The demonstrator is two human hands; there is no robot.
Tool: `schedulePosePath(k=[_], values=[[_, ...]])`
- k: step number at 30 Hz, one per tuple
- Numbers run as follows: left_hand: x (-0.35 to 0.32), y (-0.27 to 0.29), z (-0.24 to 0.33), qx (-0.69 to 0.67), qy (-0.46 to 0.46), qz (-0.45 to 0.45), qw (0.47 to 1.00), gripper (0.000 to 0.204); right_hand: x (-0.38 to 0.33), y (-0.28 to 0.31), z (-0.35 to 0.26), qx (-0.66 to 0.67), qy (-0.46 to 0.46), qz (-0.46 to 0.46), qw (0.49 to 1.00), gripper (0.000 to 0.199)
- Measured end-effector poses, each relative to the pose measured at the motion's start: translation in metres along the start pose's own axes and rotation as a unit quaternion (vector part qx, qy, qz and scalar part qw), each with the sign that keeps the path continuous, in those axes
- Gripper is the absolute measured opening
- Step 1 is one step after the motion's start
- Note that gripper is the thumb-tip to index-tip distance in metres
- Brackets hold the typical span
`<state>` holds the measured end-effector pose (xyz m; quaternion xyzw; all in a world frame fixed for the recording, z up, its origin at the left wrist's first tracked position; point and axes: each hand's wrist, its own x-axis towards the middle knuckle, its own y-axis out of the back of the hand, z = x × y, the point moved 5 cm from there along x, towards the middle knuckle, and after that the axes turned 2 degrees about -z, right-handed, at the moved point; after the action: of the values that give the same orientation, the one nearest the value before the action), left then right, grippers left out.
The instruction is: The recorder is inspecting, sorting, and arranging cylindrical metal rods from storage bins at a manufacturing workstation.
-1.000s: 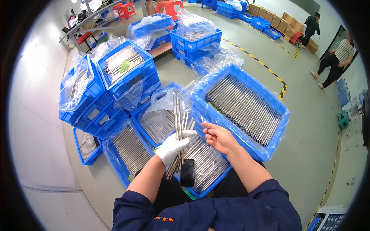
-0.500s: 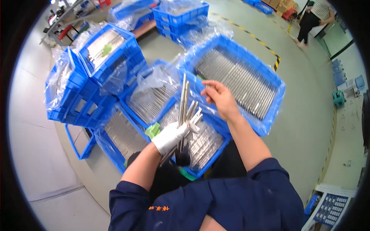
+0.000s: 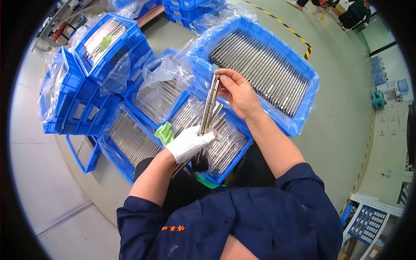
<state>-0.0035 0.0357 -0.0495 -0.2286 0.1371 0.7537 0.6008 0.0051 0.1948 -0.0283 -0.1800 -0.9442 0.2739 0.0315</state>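
My left hand (image 3: pixel 190 143), in a white glove, is closed round a bundle of slim metal rods (image 3: pixel 209 106) that fan out upward from the fist. My bare right hand (image 3: pixel 241 96) pinches the top end of the tallest rods between thumb and fingers. Below the bundle, a blue crate (image 3: pixel 245 147) lined with clear plastic holds more rods (image 3: pixel 227 151). Beyond my right hand stands a larger lined blue crate (image 3: pixel 313 86), filled with parallel rods (image 3: pixel 264 65). A dark cylindrical piece (image 3: pixel 200 162) shows just under my left hand; what it is I cannot tell.
More blue crates of rods stand to the left, one stack (image 3: pixel 80 108) tilted, with loose plastic film (image 3: pixel 167 71) between. A green scrap (image 3: pixel 164 133) lies by my left wrist. Yellow-black floor tape (image 3: pixel 288 28) runs behind; people (image 3: pixel 355 15) are at the far right.
My right hand has moved left to the rods' upper ends and closed on them. The view has shifted, so the crates sit higher; a second person shows at the back.
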Motion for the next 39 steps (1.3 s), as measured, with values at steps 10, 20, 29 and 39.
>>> schedulePosePath(k=[10,20,29,39], values=[[-0.005,0.005,0.008,-0.065,-0.007,0.042,0.997,0.021,0.000,0.008,-0.008,-0.005,-0.012,-0.027,1.000,0.019],[-0.002,0.013,0.015,-0.004,-0.001,0.099,0.995,0.027,-0.013,-0.007,-0.023,-0.303,0.114,0.053,0.945,0.026],[-0.006,0.006,0.001,-0.062,0.007,0.100,0.993,0.020,-0.020,-0.011,-0.013,-0.309,0.115,0.079,0.941,0.022],[-0.004,0.015,0.001,0.023,-0.050,0.079,0.995,0.025,-0.010,0.010,-0.022,-0.029,-0.134,-0.104,0.985,0.021]])
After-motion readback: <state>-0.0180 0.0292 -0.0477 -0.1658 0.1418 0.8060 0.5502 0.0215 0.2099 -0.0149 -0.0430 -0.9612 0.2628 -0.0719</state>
